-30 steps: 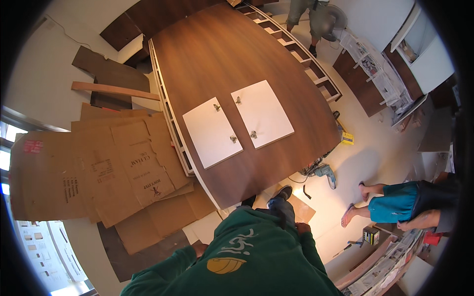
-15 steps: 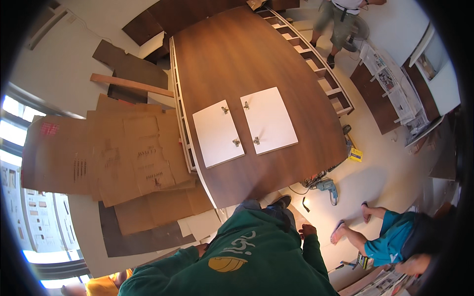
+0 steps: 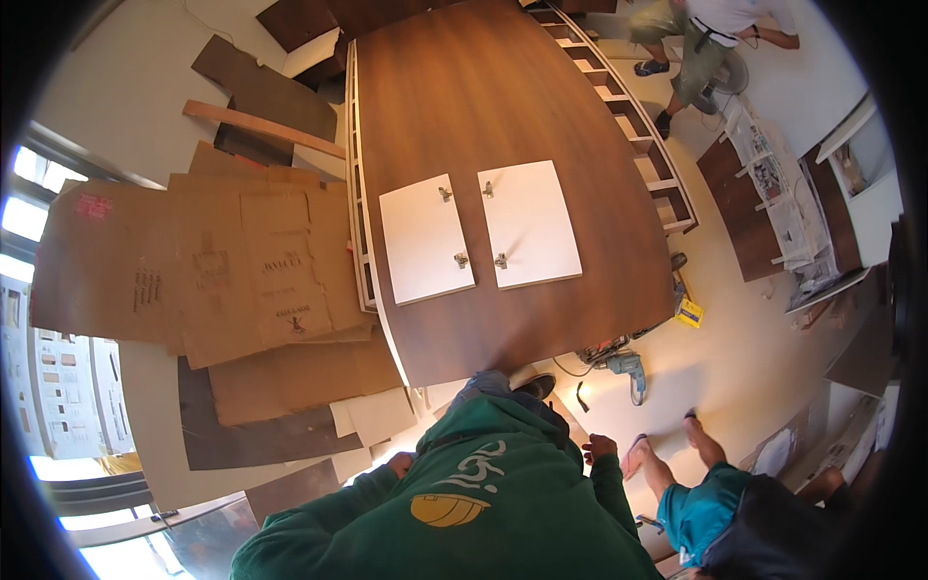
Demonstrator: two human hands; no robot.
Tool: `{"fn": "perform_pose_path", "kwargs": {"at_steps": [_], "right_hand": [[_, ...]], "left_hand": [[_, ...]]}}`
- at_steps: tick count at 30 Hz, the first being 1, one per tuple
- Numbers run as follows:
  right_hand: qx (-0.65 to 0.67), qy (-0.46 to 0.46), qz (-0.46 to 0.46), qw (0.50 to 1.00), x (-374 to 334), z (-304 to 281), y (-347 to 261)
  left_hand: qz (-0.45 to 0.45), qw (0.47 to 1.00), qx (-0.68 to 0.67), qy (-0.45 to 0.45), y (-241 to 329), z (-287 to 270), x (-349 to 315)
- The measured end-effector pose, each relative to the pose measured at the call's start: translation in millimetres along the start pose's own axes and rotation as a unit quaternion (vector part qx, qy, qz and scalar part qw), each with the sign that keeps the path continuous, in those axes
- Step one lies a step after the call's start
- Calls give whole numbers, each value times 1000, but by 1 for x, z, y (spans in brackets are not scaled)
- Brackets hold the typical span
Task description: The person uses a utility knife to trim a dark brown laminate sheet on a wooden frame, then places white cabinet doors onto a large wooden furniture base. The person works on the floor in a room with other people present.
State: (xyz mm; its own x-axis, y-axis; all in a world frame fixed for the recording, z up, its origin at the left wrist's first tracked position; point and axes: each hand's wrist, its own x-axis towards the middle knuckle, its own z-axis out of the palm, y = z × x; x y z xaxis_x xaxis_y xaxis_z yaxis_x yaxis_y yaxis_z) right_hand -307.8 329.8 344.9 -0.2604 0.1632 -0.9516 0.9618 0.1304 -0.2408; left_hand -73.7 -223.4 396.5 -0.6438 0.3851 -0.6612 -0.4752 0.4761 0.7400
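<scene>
Brown cardboard sheets (image 3: 232, 242), left, carry dark printed lettering (image 3: 283, 261); a red printed block (image 3: 94, 205), left end, is too small to read. The green sweatshirt (image 3: 329, 527), near, bears white lettering (image 3: 474, 466) beside a yellow emblem (image 3: 448, 510).

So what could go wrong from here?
1. Trip: the teal drill and a dark cord lie on the floor near the wearer's shoe; a step that way might catch.
2. Knocks: two white panels lie on the brown board, metal hinges facing up; a bump could bend those or scratch the board.
3. Feet: a co-worker's sandaled foot is near the drill, exposed to anything dropped.
</scene>
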Motion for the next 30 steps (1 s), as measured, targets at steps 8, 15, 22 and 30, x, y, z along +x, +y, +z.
{"fn": "perform_pose_path", "kwargs": {"at_steps": [8, 15, 22, 30], "right_hand": [[-116, -39, -62, 991, 5, 13, -10], [-32, -7, -37, 999, -8, 29, -39], [-109, -18, -30, 993, -24, 41, -59], [-120, 13, -32, 992, -54, 64, -73]], "left_hand": [[-90, 990, -86, -62, 47, -26, 7], [-138, 982, 92, 85, 81, -45, 27], [-338, 879, -323, -92, 148, -108, -20], [-207, 976, -64, -23, 40, -66, 35]]}}
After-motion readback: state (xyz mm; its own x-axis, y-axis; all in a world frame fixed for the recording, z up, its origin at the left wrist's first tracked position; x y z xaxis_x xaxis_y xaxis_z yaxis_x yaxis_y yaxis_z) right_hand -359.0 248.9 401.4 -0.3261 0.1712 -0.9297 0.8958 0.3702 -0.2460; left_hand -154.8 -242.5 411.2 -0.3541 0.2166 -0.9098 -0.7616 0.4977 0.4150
